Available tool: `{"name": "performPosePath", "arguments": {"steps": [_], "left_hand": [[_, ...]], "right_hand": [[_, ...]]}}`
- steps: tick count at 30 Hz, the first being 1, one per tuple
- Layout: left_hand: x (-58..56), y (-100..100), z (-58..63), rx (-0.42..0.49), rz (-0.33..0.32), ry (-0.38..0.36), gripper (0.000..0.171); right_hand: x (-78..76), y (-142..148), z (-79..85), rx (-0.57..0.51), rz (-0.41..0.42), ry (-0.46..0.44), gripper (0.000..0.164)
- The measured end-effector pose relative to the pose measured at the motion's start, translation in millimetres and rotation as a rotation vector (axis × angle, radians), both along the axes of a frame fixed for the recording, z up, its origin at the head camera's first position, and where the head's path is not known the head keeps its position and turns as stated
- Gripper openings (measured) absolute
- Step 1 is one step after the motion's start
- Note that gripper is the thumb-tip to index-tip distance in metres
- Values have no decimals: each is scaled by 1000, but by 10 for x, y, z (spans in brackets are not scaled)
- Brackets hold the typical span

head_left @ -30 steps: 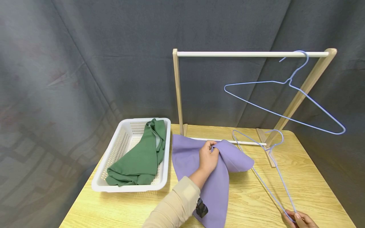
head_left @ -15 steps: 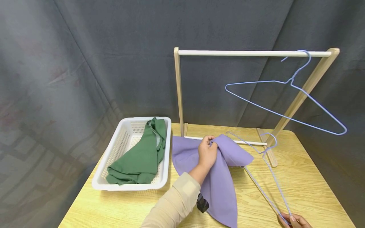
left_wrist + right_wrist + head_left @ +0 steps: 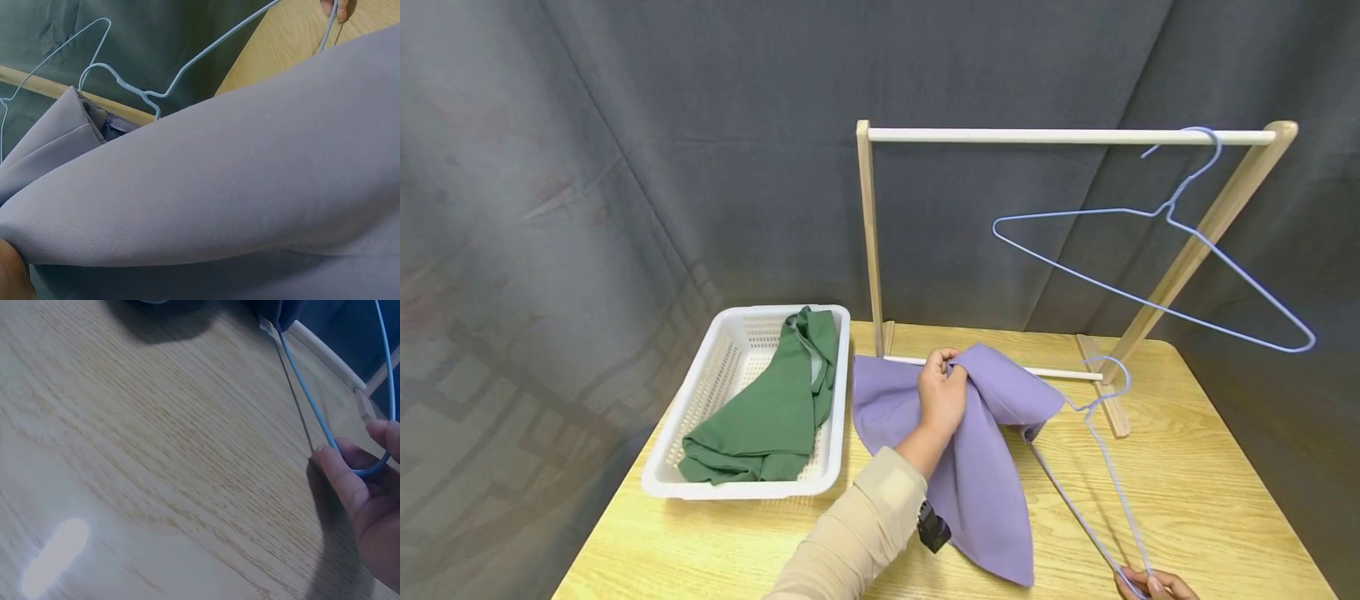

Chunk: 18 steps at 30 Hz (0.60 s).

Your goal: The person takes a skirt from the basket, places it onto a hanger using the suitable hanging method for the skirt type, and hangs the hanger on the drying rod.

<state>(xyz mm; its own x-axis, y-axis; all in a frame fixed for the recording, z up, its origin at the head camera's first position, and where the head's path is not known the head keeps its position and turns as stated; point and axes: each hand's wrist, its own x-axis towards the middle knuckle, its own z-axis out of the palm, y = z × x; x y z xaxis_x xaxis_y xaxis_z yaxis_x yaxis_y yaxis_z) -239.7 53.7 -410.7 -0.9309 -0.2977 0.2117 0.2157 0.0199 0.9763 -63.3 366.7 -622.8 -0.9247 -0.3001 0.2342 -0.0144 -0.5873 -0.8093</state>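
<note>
My left hand (image 3: 942,392) pinches a purple garment (image 3: 1000,500) in the middle of the table, lifting its upper part into a fold. The rest of the cloth hangs toward the front edge. At lower right, my right hand (image 3: 1153,585) holds one end of a blue wire hanger (image 3: 1116,479). The hanger's far end disappears into the open edge of the garment, while its hook points to the back right. In the right wrist view, fingers and thumb hold the hanger's rounded corner (image 3: 369,470) above the wood. Cloth fills most of the left wrist view.
A wooden rack with a white top rail (image 3: 1000,136) stands at the back. Another blue hanger (image 3: 1101,285) hangs from its right end. To the left, a white basket (image 3: 662,450) holds a green garment (image 3: 767,417). Grey curtains surround the wooden table (image 3: 1217,467).
My right hand has moved left with the hanger, and the hanger's far end has slid inside the purple garment. My left hand keeps its pinch and has shifted slightly left and up.
</note>
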Motion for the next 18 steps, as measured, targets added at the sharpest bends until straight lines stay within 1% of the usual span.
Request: {"name": "performPosePath", "arguments": {"steps": [1, 2, 3, 5, 6, 7, 9, 12, 13, 14, 15, 18], "left_hand": [[2, 1, 3, 4, 0, 1, 17], [3, 2, 1, 4, 2, 3, 17], [7, 4, 1, 0, 4, 8, 17], [11, 7, -5, -5, 7, 1, 18], [15, 10, -8, -8, 9, 1, 18], [16, 12, -11, -7, 11, -1, 18], [14, 15, -10, -4, 13, -8, 18], [2, 16, 5, 17, 21, -6, 17], [-3, 15, 11, 24, 25, -2, 16], [-8, 14, 19, 30, 29, 3, 16], [-13, 11, 27, 36, 34, 8, 16], [-24, 6, 47, 49, 42, 12, 17]], "right_hand": [[-6, -44, 66, -28, 52, 19, 53], [-10, -86, 109, -57, 84, 23, 54], [19, -123, 116, -48, 22, -1, 52], [13, -188, 161, -53, 22, -7, 50], [13, -208, 166, -36, 7, -27, 49], [23, -226, 152, -24, -27, -53, 43], [35, -254, 106, 21, -109, -91, 38], [35, -288, 63, -6, -124, -131, 38], [34, -305, 68, -36, -113, -139, 39], [32, -324, 84, -46, -110, -137, 44], [26, -346, 116, -69, -85, -127, 41], [-14, -424, 249, -133, 30, -53, 35]]}}
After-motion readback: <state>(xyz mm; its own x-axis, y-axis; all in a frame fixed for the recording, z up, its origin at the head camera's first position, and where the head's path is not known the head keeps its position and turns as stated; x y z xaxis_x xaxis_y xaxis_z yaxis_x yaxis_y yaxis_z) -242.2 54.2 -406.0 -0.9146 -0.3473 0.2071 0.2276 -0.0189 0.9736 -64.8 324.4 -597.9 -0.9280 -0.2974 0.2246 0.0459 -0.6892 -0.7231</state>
